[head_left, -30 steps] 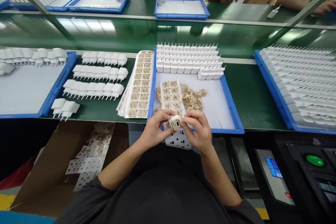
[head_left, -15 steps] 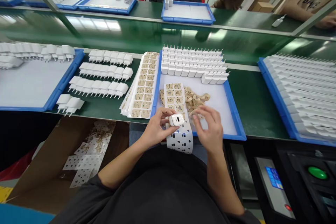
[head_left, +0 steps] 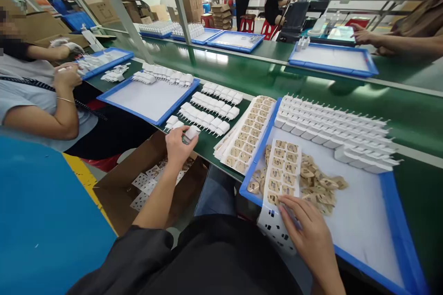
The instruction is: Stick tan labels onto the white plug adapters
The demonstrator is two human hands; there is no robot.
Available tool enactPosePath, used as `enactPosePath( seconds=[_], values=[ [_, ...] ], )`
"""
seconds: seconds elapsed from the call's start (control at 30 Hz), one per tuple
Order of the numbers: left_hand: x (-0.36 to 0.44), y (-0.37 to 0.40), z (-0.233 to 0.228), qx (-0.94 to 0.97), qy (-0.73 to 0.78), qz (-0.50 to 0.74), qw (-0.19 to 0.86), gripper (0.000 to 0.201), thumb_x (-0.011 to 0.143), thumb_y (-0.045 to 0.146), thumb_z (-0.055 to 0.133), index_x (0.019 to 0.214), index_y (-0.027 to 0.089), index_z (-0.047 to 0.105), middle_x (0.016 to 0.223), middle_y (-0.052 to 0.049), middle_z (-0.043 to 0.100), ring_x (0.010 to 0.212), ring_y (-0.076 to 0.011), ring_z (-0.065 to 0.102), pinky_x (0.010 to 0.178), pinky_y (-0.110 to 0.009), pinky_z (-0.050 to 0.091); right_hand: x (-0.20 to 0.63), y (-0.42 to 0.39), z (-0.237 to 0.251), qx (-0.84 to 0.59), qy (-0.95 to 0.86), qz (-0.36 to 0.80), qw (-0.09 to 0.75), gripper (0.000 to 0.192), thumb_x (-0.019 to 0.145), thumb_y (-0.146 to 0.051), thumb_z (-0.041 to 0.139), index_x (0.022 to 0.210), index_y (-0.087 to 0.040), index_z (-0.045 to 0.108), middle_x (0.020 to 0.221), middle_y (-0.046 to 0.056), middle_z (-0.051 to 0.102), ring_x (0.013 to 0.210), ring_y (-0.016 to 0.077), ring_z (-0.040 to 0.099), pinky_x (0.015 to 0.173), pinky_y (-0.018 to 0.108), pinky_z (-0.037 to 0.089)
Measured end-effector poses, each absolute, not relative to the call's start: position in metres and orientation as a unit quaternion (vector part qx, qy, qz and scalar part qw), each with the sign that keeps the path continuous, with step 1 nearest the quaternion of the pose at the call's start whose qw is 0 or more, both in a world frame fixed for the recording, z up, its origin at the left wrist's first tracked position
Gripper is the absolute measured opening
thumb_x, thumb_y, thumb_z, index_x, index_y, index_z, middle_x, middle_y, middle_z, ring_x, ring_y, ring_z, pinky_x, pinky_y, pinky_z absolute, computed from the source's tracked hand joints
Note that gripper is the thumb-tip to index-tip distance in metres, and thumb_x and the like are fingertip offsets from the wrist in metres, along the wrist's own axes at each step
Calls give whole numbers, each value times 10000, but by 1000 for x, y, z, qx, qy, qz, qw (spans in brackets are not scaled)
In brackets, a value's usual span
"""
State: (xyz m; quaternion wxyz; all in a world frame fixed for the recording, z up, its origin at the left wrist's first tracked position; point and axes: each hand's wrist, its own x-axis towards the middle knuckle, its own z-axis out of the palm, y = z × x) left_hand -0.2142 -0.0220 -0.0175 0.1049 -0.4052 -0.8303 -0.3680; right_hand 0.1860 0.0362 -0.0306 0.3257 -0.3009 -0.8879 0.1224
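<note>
White charger (head_left: 191,132) pinched in left grip (head_left: 177,144); right grip (head_left: 304,226) presses sticker sheet (head_left: 281,175).

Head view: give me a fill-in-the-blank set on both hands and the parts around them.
1. The left hand holds a white ____ at the near end of the rows on the green bench.
2. The right hand rests on a sticker sheet that overhangs the rim of the ____ tray.
3. Below the left hand, used sheets lie in a ____ box.

Missing words: charger; blue; cardboard
</note>
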Motion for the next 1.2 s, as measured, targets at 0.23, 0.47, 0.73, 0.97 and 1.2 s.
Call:
enactPosePath(
  seconds=[0.23, 0.47, 0.73, 0.97, 1.2],
  values=[
    [-249, -25, -37, -377, -892, -208, 139, 413, 878, 427, 615, 1179, 150, 666, 1236, -216, 617, 1222, -454, 466, 974, -570, 374, 184, 33, -30, -313, -884, 121, 325, 148, 966, -267, 624, 1107, -243, 661, 1036, 72, 759, 962, 279, 702, 878, 444, 517],
    [-173, -14, -20, -552, -757, -344, 68, 308, 950, 394, 593, 1163, 186, 668, 1143, -118, 701, 1100, -306, 597, 1010, -469, 444, 188, 20, -19, -337, -877, 123, 318, 220, 947, -257, 658, 1156, -222, 599, 1051, 87, 738, 996, 271, 693, 874, 430, 539],
    [-41, -1, -10, -849, -455, -243, -114, 333, 993, 457, 584, 1249, 273, 693, 1380, -46, 672, 1334, -289, 517, 1089, -445, 368, 202, 3, -12, -367, -874, 199, 250, 406, 946, -282, 660, 1331, -239, 540, 1273, 128, 637, 1198, 297, 627, 1004, 473, 534],
    [-36, -1, -18, -865, -443, -213, -99, 362, 998, 510, 551, 1213, 278, 729, 1375, -38, 681, 1334, -310, 524, 1087, -461, 337, 197, 5, -12, -413, -849, 203, 260, 187, 995, -259, 581, 1162, -231, 660, 1073, 98, 668, 1028, 273, 648, 884, 452, 544],
    [-36, -1, -18, -863, -452, -204, -101, 341, 1042, 426, 495, 1245, 267, 718, 1379, -28, 681, 1366, -293, 523, 1128, -456, 329, 184, 8, -9, -418, -837, 216, 278, 60, 986, -204, 581, 973, -217, 638, 964, 70, 681, 935, 252, 618, 837, 421, 485]
  ],
)
